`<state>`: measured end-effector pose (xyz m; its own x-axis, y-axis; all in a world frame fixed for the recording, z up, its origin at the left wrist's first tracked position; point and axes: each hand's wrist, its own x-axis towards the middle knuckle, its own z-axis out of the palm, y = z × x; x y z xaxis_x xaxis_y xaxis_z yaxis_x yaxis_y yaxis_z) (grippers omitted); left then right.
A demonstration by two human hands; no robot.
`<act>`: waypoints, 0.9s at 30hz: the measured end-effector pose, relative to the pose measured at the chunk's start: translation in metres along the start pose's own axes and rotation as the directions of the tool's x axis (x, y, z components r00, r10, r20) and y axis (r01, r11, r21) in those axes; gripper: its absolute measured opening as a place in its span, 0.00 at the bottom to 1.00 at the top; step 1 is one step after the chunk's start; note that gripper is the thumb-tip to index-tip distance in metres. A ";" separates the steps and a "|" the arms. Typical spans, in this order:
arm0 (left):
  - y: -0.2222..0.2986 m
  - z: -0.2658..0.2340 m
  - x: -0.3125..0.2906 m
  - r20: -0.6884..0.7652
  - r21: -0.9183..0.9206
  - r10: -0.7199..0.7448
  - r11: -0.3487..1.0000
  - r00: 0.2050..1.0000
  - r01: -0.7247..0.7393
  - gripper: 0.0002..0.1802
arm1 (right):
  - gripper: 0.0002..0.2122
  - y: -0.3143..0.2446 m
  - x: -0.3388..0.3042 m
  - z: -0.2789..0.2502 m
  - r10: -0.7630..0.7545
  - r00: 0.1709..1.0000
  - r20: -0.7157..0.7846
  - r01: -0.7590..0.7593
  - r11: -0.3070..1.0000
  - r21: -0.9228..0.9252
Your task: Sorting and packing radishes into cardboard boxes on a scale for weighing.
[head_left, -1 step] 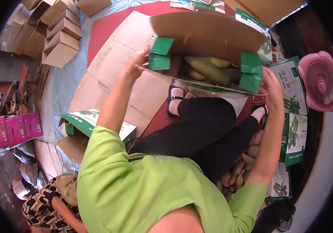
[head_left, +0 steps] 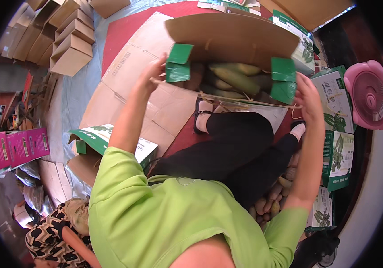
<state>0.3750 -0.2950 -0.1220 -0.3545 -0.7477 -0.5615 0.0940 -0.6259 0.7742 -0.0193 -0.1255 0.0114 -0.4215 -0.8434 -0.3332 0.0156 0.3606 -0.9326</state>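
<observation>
Both my hands hold a cardboard box (head_left: 231,38) by its two ends, out beyond my knees. Its tall brown flap stands up at the far side, and green end tabs (head_left: 283,80) fold over at left and right. Inside lie several long green radishes (head_left: 236,79). My left hand (head_left: 154,75) is closed at the box's left end, and my right hand (head_left: 308,96) is closed at its right end. The fingertips are partly hidden behind the box ends. Thin cords run along the near rim.
A flattened cardboard sheet (head_left: 133,85) lies left of the box on red flooring. Another open box (head_left: 89,167) stands by my left elbow. Loose radishes (head_left: 274,196) lie under my right arm. Printed boxes (head_left: 337,154) and a pink fan (head_left: 369,94) line the right. Another person (head_left: 57,236) is at lower left.
The box with the radishes has shifted slightly to the left, and both my hands have moved with it. My grip looks the same.
</observation>
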 end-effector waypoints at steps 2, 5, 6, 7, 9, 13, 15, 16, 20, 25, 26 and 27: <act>0.010 -0.028 -0.030 -0.057 0.028 -0.009 1.000 0.998 0.011 0.28 | 0.24 0.010 0.020 0.022 0.096 0.994 0.057 -0.086 0.985 -0.149; 0.004 -0.119 -0.042 -0.126 0.058 -0.016 0.998 0.992 0.023 0.30 | 0.27 0.022 0.023 0.097 0.019 0.987 0.157 0.031 0.950 -0.310; 0.002 -0.147 -0.051 -0.120 0.055 -0.013 0.998 0.993 0.020 0.31 | 0.28 0.021 0.018 0.122 0.033 0.979 0.199 0.043 0.930 -0.365; 0.001 -0.165 -0.067 -0.163 0.070 -0.001 0.998 0.987 0.012 0.31 | 0.30 0.025 0.017 0.144 0.066 0.962 0.264 0.042 0.922 -0.384; -0.003 -0.244 -0.072 -0.213 0.093 -0.029 0.994 0.977 0.049 0.31 | 0.32 0.041 0.015 0.190 0.097 0.954 0.285 0.055 0.876 -0.480; 0.013 -0.334 -0.135 -0.160 0.157 -0.172 0.968 0.972 0.197 0.33 | 0.30 0.114 0.004 0.282 0.104 0.862 0.496 0.132 0.898 -0.419; 0.012 -0.361 -0.161 -0.293 0.253 -0.259 0.907 0.920 0.336 0.35 | 0.33 0.088 -0.033 0.290 0.322 0.721 0.614 -0.068 0.914 -0.399; 0.012 -0.373 -0.166 -0.332 0.291 -0.289 0.874 0.898 0.389 0.35 | 0.30 0.086 -0.037 0.295 0.358 0.641 0.679 -0.082 0.911 -0.403; 0.001 -0.370 -0.140 -0.632 0.601 -0.162 0.515 0.758 0.611 0.34 | 0.20 0.090 -0.036 0.306 0.135 0.756 0.640 0.100 0.943 -0.316; -0.005 -0.387 -0.112 -0.503 0.766 0.140 0.530 0.853 0.364 0.27 | 0.17 0.073 -0.022 0.249 -0.242 0.815 0.527 0.327 0.942 -0.074; -0.009 -0.400 -0.119 -0.330 0.835 0.330 0.539 0.884 0.111 0.23 | 0.16 0.053 -0.030 0.228 -0.273 0.819 0.505 0.312 0.950 0.009; 0.002 -0.376 -0.106 -0.289 0.854 0.318 0.513 0.903 0.092 0.23 | 0.15 0.038 -0.038 0.188 -0.292 0.843 0.451 0.282 0.955 0.091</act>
<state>0.7627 -0.3008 -0.1712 -0.0215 -0.9384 -0.3449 -0.7786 -0.2007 0.5946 0.1676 -0.1549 -0.0372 0.0493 -0.9962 -0.0711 -0.0211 0.0702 -0.9973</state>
